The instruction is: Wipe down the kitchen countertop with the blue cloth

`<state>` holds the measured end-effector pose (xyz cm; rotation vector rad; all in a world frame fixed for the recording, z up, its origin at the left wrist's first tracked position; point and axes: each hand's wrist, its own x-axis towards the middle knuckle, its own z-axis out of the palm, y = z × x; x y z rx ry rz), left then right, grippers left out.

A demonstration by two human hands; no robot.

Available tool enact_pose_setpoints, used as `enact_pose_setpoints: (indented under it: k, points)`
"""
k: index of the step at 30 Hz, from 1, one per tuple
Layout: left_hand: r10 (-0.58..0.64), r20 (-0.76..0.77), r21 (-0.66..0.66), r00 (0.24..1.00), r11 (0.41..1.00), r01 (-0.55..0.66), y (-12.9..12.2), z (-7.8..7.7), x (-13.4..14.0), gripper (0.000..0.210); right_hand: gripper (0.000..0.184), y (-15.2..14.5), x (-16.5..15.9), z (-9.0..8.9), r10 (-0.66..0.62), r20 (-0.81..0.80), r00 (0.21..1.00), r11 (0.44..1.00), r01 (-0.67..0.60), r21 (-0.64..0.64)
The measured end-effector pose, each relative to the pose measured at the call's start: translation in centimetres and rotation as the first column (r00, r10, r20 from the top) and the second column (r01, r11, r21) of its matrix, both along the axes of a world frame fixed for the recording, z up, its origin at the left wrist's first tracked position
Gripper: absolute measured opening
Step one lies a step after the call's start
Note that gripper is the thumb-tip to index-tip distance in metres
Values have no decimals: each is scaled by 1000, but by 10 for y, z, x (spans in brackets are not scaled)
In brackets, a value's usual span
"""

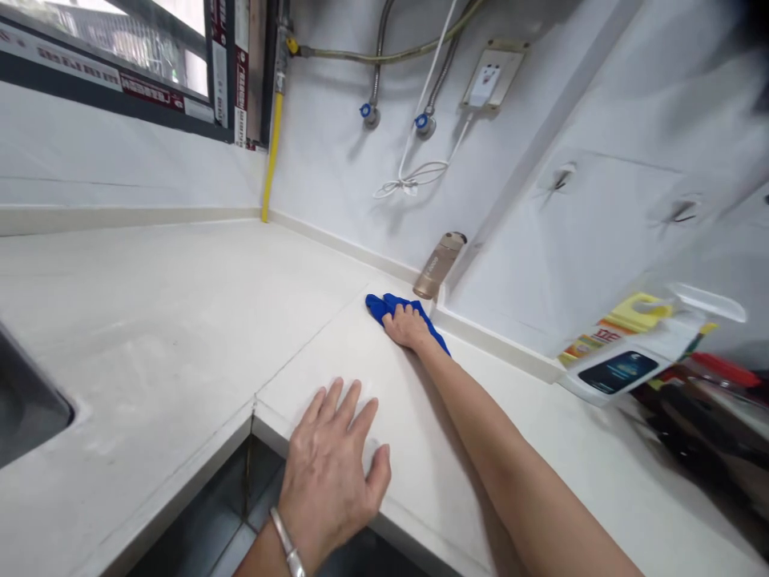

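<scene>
My right hand (406, 325) reaches far across the white countertop (198, 320), its fingers closed on a blue cloth (433, 330) pressed against the surface near the back wall. Just behind the cloth, a brown translucent bottle (440, 266) stands on the counter in the corner. My left hand (333, 465), with a silver bangle on the wrist, is over the counter's front edge. Its fingers are spread and hold nothing.
At right stand a white spray bottle (630, 361) and a yellow package (630, 314), with dark blurred items beside them. A sink (27, 405) is at left. On the wall are a socket with a plug (484, 84), a looped white cord (414, 180) and a yellow pipe (272, 160).
</scene>
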<state>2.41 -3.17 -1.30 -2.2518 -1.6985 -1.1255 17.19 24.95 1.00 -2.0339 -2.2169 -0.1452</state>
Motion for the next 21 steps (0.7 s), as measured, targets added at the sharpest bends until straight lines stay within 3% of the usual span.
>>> enact_pose_setpoints:
  k: [7,12,17,21]
  points:
    - [-12,-23,58,1000,998,13,5,-13,0,49,58,58,14,1,-54,-9,999,998,54,-36]
    - [-14,9,42,1000,999,13,10,-14,2,49,58,71,17,4,-54,8,999,996,54,-70]
    - [-26,9,-14,1000,1000,27,9,-3,0,53,58,39,-7,3,183,17,983,980,-181,-80]
    - [3,-63,-35,998,999,-5,5,2,-1,60,65,-15,-43,2,415,-8,910,905,-414,-92]
